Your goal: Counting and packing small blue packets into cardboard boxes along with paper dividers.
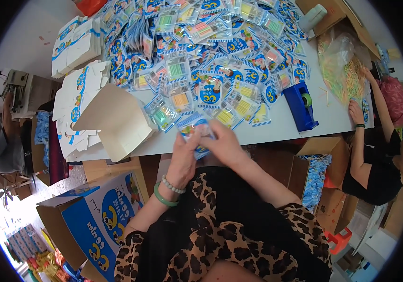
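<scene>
- White table carries a heap of clear-and-blue packets, lying just beyond both hands.
- Open cardboard box sits left of them.
- One packet is held at the table's near edge, long axis tilted.
- Left hand grips its lower part; right hand pinches its right side, equally near.

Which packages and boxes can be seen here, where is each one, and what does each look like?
Small packet: held in left hand and right hand, clear plastic with blue.
Heap of packets: on white table, clear bags, blue cards, pastel sticks.
Flat cartons: table's left end, white and blue.
Open carton: table's near left edge, plain beige inside.
Big box: lower left, blue with yellow.
</scene>
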